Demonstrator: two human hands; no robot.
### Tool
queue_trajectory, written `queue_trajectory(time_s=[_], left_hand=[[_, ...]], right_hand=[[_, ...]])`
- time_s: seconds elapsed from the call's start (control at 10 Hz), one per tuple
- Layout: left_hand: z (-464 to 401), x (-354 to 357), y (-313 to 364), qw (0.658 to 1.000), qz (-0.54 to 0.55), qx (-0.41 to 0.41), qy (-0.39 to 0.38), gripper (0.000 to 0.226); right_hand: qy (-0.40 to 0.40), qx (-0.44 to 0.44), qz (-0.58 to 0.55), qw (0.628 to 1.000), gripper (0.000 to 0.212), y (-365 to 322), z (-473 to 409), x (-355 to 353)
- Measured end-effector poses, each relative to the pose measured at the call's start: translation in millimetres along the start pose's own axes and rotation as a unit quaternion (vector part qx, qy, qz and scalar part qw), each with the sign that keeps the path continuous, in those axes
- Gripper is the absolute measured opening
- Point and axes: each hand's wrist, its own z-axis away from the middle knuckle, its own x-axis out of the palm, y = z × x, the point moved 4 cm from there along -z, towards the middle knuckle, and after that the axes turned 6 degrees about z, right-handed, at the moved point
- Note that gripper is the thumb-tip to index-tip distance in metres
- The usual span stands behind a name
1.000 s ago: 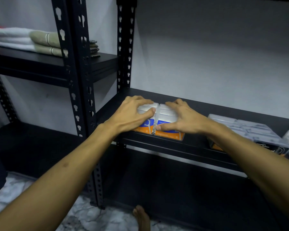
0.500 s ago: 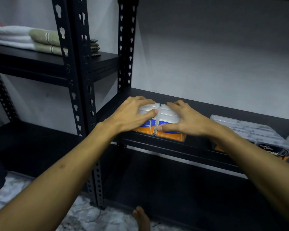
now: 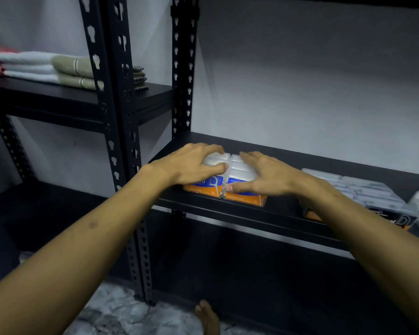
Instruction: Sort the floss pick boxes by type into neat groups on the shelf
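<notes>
both hands [image 3: 194,165] [image 3: 264,176] flat, arms outstretched

Dim, bluish light; brightest on the back wall, deep shadow below, wide-angle bending and softness at edges
</notes>
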Motion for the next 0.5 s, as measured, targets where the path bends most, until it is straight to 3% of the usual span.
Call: queue_trajectory(time_s=[0.2,0.4,0.5], left_hand=[[3,-7,7,0.999,-0.053,-0.01,0.002,0.059],[43,-30,7,0.982,0.044,0.001,0.186,0.055],[100,-24,5,0.95,0.112,-0.019,0.29,0.045]], right_hand=[[0.0,0.011,0.038,0.999,0.112,-6,8,-1],[0.118,0.005,-0.041,0.992,0.102,0,52,-29],[0.157,0.005,-0.042,0.987,0.095,14,87,-43]])
